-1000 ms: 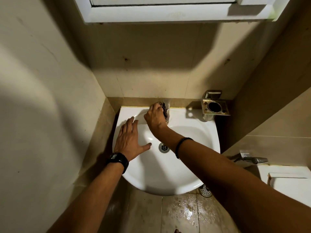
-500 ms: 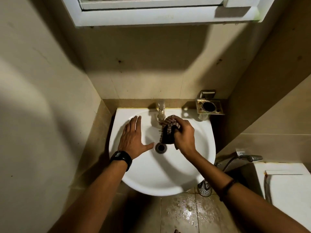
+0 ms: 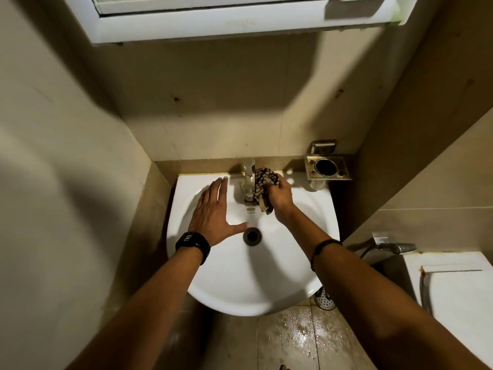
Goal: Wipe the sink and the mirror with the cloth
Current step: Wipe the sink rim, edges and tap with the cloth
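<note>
Beside the tap, right hand fingers clutch the cloth; left hand lies flat, fingers spread.

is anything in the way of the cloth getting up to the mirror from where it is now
Nothing visible does. The right hand holds the cloth beside the tap; only bare wall tile lies between it and the mirror frame above.

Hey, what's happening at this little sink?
A person is cleaning a white ceramic sink. Their right hand grips a crumpled brown patterned cloth pressed against the right side of the upright chrome tap. The left hand, with a black wristwatch on its wrist, lies flat and open in the left of the basin. The white-framed mirror above isn't being touched.
</note>
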